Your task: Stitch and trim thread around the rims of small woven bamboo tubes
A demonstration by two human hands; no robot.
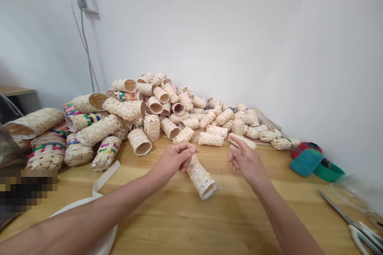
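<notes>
A small woven cylinder basket [202, 177] with a white-edged open end lies on the wooden table, tilted toward me. My left hand [178, 157] is at its far end, thumb and fingers pinched together. Whether those fingertips hold the basket or something thin is hidden. To the right of the basket, my right hand [247, 161] hovers with the index finger forward and the other fingers curled in. Anything in its grip is too small and blurred to name. A very faint thread-like line shows between the basket and my right hand.
A big pile of woven baskets [155, 105] fills the back and left of the table [167, 223]. At right are a blue thread spool [305, 162], a green ring-shaped roll [329, 172] and scissors [356, 227]. White strap [105, 177] lies by my left forearm.
</notes>
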